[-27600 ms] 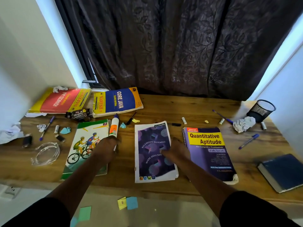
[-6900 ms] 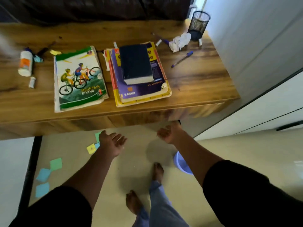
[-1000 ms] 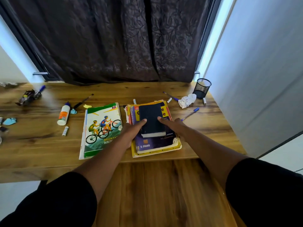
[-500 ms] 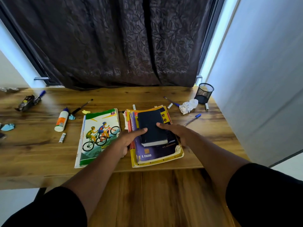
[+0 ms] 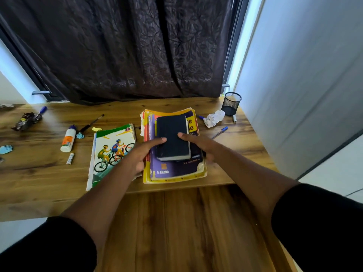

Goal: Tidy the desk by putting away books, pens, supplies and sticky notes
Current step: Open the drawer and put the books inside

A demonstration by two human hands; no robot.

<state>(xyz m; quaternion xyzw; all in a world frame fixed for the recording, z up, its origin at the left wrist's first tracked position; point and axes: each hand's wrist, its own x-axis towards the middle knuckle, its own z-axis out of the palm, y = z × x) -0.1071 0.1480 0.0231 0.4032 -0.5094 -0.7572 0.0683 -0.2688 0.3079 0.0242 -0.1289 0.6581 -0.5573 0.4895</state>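
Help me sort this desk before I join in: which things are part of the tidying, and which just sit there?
To tidy: book stack, cycling book, glue bottle, blue pen, pen cup.
Lying about: crumpled paper, wrapper, curtain.

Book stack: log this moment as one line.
book stack on desk | left hand grips left side | right hand grips right side | dark book on top

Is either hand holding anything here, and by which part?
Both hands grip the stack of books by its sides: the left hand on the left edge, the right hand on the right, thumbs on the dark book on top.
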